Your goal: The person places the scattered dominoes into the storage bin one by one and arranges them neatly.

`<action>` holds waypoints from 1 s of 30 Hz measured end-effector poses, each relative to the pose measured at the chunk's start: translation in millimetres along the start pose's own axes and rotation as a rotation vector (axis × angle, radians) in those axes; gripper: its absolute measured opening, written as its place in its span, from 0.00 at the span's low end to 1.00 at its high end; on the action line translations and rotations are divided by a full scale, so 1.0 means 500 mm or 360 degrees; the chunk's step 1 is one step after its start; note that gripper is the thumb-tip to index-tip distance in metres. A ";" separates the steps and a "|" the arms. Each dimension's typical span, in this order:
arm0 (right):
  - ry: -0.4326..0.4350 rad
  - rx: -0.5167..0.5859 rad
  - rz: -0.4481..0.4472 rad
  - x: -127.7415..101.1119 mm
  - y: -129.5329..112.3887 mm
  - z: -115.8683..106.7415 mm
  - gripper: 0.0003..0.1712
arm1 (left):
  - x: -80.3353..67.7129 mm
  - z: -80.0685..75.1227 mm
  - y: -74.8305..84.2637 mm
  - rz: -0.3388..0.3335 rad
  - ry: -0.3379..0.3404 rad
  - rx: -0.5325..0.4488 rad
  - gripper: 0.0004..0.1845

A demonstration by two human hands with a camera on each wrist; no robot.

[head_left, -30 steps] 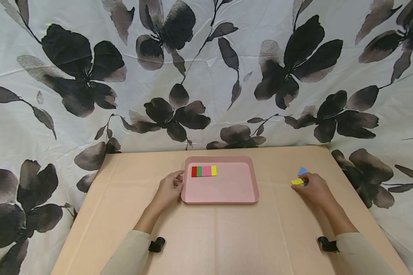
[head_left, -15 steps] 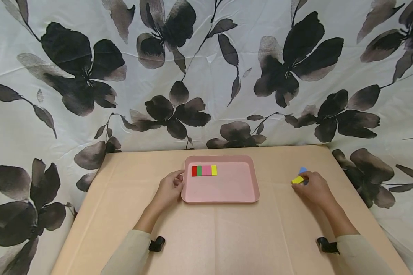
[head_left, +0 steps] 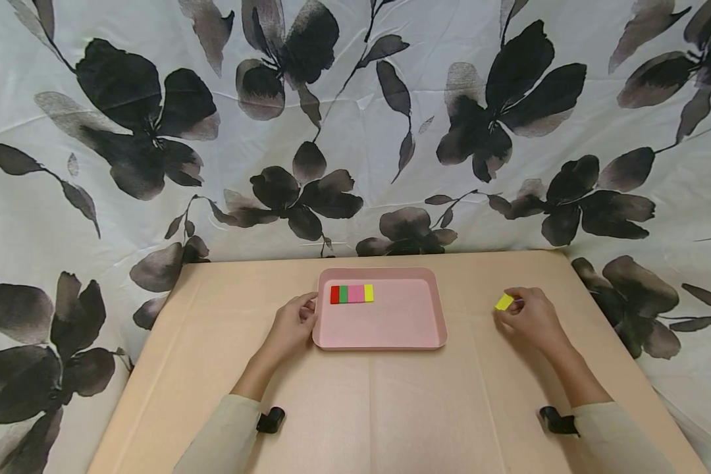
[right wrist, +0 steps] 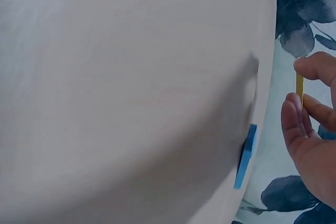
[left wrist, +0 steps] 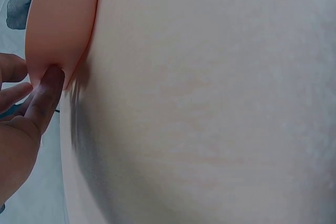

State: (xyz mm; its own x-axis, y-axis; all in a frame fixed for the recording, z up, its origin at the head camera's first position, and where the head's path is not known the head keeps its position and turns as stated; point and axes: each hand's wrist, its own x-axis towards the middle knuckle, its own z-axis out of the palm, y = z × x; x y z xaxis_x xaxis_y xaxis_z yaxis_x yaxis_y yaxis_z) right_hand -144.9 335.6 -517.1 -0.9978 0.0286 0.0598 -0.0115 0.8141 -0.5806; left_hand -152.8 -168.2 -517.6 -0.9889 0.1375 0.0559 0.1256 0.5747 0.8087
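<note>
My right hand (head_left: 530, 316) pinches a small flat yellow tile (head_left: 504, 301) between thumb and fingertips, at the right of the table. In the right wrist view the yellow tile (right wrist: 299, 84) shows edge-on as a thin strip. A blue tile (right wrist: 245, 157) lies on the table below that hand; in the head view the hand mostly hides it. My left hand (head_left: 293, 322) grips the left rim of a pink tray (head_left: 385, 329), its thumb pressed to the tray's outer side in the left wrist view. Red, green, pink and yellow pieces (head_left: 352, 294) form a row in the tray's upper left.
The tray stands near the back of a light wood-toned table (head_left: 391, 408). Behind it hangs a white cloth (head_left: 391, 164) with dark flowers. Black wrist cameras (head_left: 270, 421) sit at both sleeves.
My right hand has shifted slightly left and turned with the yellow tile, now covering the blue tile in the head view. The left hand and tray have stayed put.
</note>
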 end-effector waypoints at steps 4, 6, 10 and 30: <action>0.0027 0.0041 -0.0026 0.006 -0.014 0.006 0.31 | 0.001 0.001 -0.002 -0.0006 -0.0003 0.0001 0.26; 0.0016 0.0074 -0.0038 0.008 -0.021 0.009 0.30 | 0.001 0.000 -0.003 -0.0010 -0.0006 0.0007 0.26; -0.0008 0.0118 -0.0071 0.010 -0.035 0.019 0.30 | 0.000 -0.001 -0.002 -0.0017 -0.0012 0.0009 0.26; -0.0104 0.0175 -0.0290 0.039 -0.152 0.082 0.29 | -0.008 0.001 0.000 -0.0022 -0.0019 0.0019 0.26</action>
State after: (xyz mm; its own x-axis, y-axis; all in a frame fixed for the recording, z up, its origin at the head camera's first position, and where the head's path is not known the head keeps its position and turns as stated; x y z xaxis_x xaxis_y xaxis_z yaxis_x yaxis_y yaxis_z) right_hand -166.4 250.6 -504.9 -0.9807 -0.1534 0.1212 -0.1952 0.7342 -0.6502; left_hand -148.7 -168.3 -518.2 -0.9896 0.1391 0.0373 0.1126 0.5860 0.8025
